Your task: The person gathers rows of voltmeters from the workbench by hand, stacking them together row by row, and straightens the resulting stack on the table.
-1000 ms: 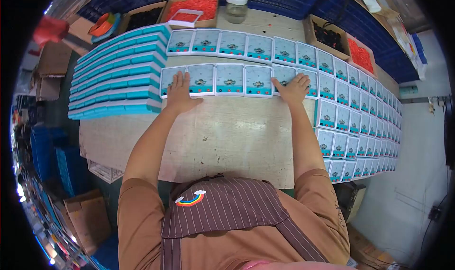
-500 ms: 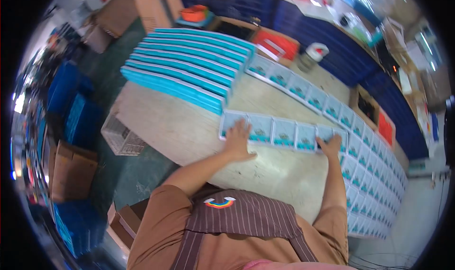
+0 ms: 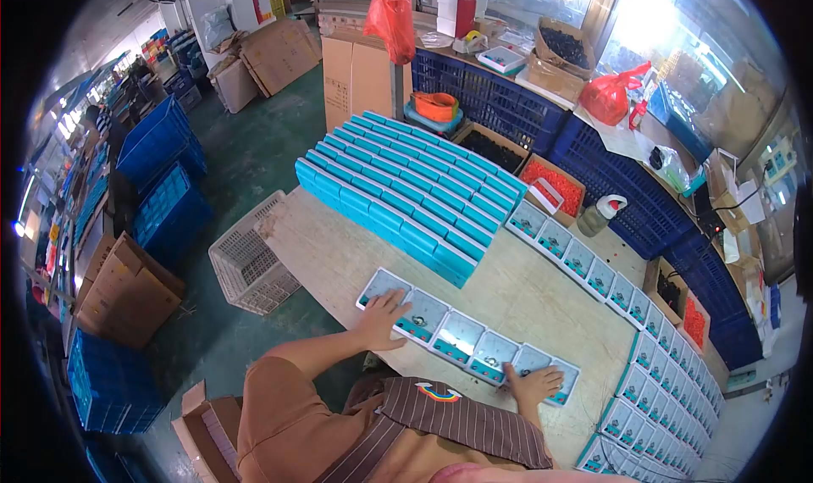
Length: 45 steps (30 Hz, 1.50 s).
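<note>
A row of several joined white square cases (image 3: 457, 335) with teal strips and small dark parts inside lies slantwise near the table's front edge. My left hand (image 3: 381, 320) rests on the case at the row's left end, its fingers spread. At the other end, my right hand (image 3: 535, 383) lies over the last cases with fingers stretched out. Beyond the row stand long stacked rows of teal cases (image 3: 398, 199) with white edges. To the right, more white cases (image 3: 656, 381) are laid out in close rows, and a single line of them (image 3: 584, 263) runs back beside the teal stack.
The pale table (image 3: 525, 292) carries all of this. Along its far side stand a box of red parts (image 3: 555, 186), a box of black parts (image 3: 491, 148) and a spray bottle (image 3: 600, 216). A grey plastic basket (image 3: 254, 254) sits on the floor at left.
The row under my hands has moved away from the laid-out cases, leftward and closer to the table's front edge. Both hands moved with it. The camera view has also shifted.
</note>
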Each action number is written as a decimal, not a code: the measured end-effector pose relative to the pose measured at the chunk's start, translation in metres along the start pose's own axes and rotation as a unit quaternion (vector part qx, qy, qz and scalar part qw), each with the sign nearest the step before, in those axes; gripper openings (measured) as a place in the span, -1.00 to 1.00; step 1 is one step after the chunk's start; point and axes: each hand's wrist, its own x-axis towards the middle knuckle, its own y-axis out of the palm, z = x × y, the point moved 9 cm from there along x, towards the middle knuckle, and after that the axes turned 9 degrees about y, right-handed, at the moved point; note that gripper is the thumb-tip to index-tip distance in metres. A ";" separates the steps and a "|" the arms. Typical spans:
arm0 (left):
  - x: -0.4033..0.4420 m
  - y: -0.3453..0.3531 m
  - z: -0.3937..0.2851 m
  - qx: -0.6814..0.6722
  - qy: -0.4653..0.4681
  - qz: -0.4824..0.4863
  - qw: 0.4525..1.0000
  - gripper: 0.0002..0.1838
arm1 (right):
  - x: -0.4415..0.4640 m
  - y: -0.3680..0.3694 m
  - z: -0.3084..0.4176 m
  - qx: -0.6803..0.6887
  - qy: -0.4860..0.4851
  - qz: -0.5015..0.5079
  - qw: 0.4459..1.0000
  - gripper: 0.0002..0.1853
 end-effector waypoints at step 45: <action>-0.033 -0.123 0.434 -0.048 -0.373 0.171 0.911 0.27 | -0.072 0.034 0.195 0.140 -0.127 0.163 0.968 -0.27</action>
